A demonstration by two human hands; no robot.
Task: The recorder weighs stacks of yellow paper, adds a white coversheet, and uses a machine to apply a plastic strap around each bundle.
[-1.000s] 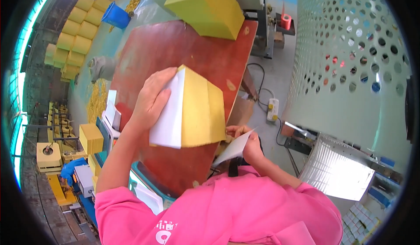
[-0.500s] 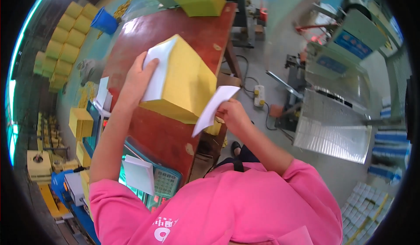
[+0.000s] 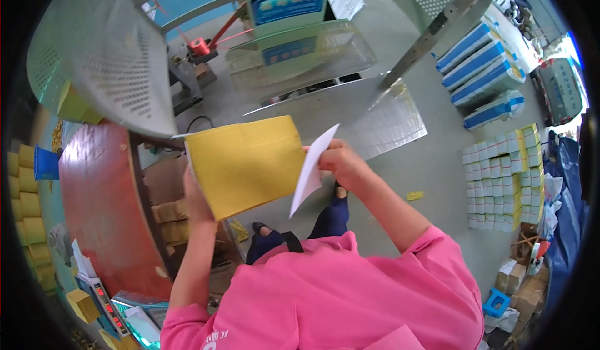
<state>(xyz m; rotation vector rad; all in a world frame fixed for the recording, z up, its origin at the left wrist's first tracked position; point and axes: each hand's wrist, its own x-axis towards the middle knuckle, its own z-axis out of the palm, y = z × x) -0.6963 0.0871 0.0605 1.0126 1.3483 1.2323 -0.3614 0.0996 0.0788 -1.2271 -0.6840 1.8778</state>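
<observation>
A thick yellow paper block (image 3: pixel 250 162) is held up in front of my body, off the table. My left hand (image 3: pixel 197 195) presses against the white-faced left end of the block, its fingers largely hidden behind it. At the block's right end, my right hand (image 3: pixel 340 162) is closed around a slightly bent white sheet (image 3: pixel 312 170). The sheet's face stands close to the block's right end, and fingertips of that hand reach toward the block. Whether they also bear its weight I cannot tell.
The red-brown table (image 3: pixel 106 206) lies to my left, a scale (image 3: pixel 109 309) at its near end. Ahead stands a machine with a clear guard (image 3: pixel 300 50) and a metal plate (image 3: pixel 387 122). Wrapped bundles (image 3: pixel 500 181) and blue-white packs (image 3: pixel 481 78) sit at right.
I have turned right, from the table toward the machine. The yellow block has left the space over the table with my hands, and the white sheet is now closer to its right end.
</observation>
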